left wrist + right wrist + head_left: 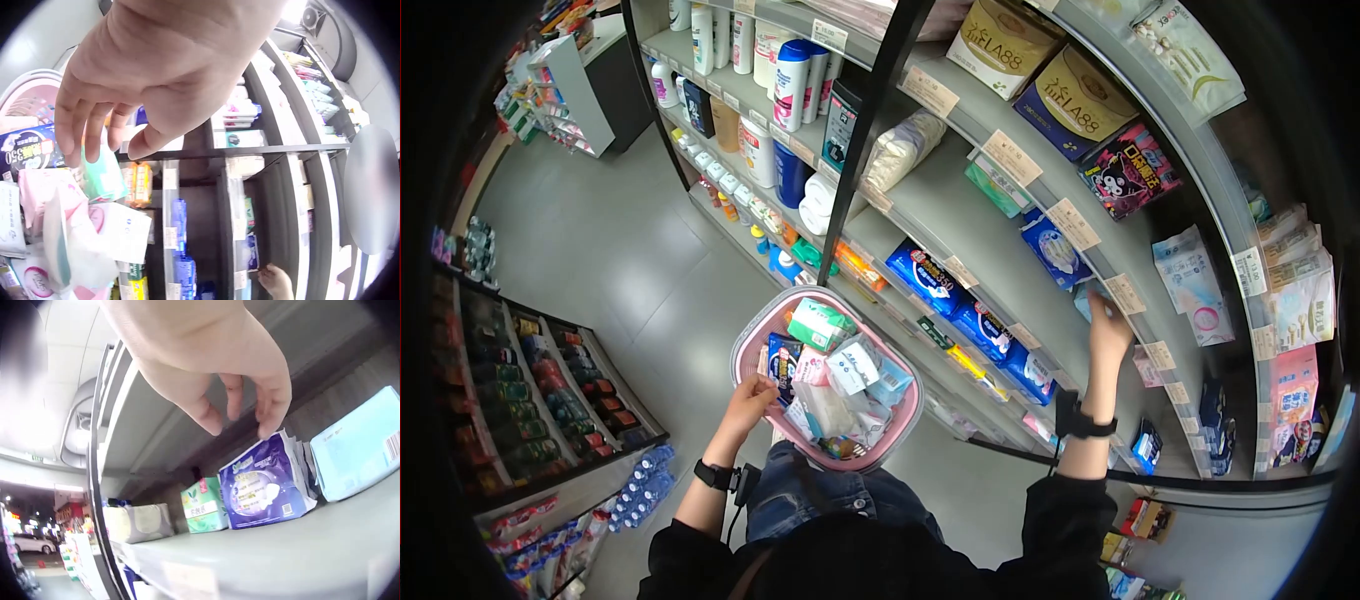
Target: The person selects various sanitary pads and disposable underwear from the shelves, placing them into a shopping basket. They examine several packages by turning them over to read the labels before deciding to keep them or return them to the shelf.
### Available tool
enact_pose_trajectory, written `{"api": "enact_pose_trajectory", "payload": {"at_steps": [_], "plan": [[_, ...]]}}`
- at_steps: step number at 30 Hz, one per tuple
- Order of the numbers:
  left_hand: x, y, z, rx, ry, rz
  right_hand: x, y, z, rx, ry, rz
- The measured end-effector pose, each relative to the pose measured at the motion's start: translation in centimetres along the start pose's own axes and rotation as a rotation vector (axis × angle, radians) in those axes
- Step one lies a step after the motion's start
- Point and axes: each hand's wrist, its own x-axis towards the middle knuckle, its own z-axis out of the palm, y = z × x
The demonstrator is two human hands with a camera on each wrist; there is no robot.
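My right hand (pixel 1108 330) reaches into a middle shelf with its fingers bent and apart. In the right wrist view that hand (pixel 215 353) hangs just above a purple package (pixel 259 487), holding nothing; a light-blue package (pixel 356 450) stands to one side and a green one (pixel 205 505) to the other. My left hand (pixel 750 405) is at the left rim of a pink basket (pixel 745 345) full of packages. Seen from the left wrist, the fingers of this hand (pixel 162 69) hang loosely over the basket's contents, gripping nothing visible; contact with the basket cannot be told.
Blue packages (pixel 983 330) line the shelf below. Above are boxes (pixel 1080 95) and a black-and-pink package (pixel 1128 172). A black shelf post (pixel 857 165) separates these from bottles (pixel 792 85). Low racks (pixel 550 375) stand at the left, with bottled water (pixel 643 488) on the floor.
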Motion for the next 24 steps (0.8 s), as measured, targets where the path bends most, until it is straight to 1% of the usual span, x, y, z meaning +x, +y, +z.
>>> {"api": "enact_pose_trajectory", "payload": {"at_steps": [1, 2, 3, 4, 6, 7, 8, 10, 11, 12, 14, 15, 16, 18, 19, 23, 24], "plan": [[1.7, -1.9, -0.3, 0.003, -0.004, 0.0, -1.4, -0.7, -1.2, 0.212, -0.107, 0.177], [3.8, -4.6, -0.6, 0.139, 0.038, 0.094, -2.9, -1.4, -2.1, 0.424, -0.213, 0.353], [5.7, -6.7, -0.8, 0.275, 0.08, 0.188, -4.7, -2.3, -2.6, 0.482, -0.246, 0.401], [7.4, -7.8, -0.7, 0.278, 0.076, 0.189, -6.6, -3.1, -3.0, 0.541, -0.279, 0.448], [10.0, -9.4, -0.2, 0.583, 0.209, 0.314, -10.7, -2.9, -3.7, 0.564, -0.412, 0.496], [11.2, -9.4, 0.2, 0.628, 0.208, 0.243, -12.9, -2.5, -3.9, 0.558, -0.439, 0.524], [11.7, -8.9, 0.7, 0.632, 0.2, 0.247, -15.1, -2.1, -4.0, 0.553, -0.464, 0.552], [12.7, -8.0, 2.1, 0.868, 0.275, 0.249, -19.3, -2.1, -4.1, 0.549, -0.491, 0.724], [14.0, -8.5, 2.1, 0.888, 0.207, 0.24, -20.9, -2.3, -4.3, 0.582, -0.511, 0.807], [14.5, -8.3, 2.4, 0.895, 0.193, 0.246, -22.3, -2.6, -4.4, 0.617, -0.529, 0.891], [15.2, -7.8, 3.2, 1.161, 0.227, 0.237, -24.6, -3.3, -4.5, 0.599, -0.529, 0.942], [15.5, -7.6, 3.1, 1.243, 0.199, 0.262, -25.5, -3.7, -4.5, 0.587, -0.542, 0.984], [15.4, -6.7, 3.1, 1.251, 0.183, 0.269, -26.0, -4.1, -4.6, 0.583, -0.528, 0.996], [15.2, -5.3, 2.9, 1.363, 0.055, 0.166, -26.5, -4.7, -4.5, 0.609, -0.549, 1.052], [15.5, -5.9, 2.7, 1.469, 0.133, 0.25, -26.6, -5.0, -4.4, 0.605, -0.55, 1.053], [15.7, -7.4, 1.0, 1.571, 0.178, 0.271, -26.5, -5.7, -3.6, 0.623, -0.53, 1.056], [15.0, -6.7, 1.0, 1.572, 0.178, 0.272, -26.5, -5.8, -3.3, 0.627, -0.541, 1.039]]}}
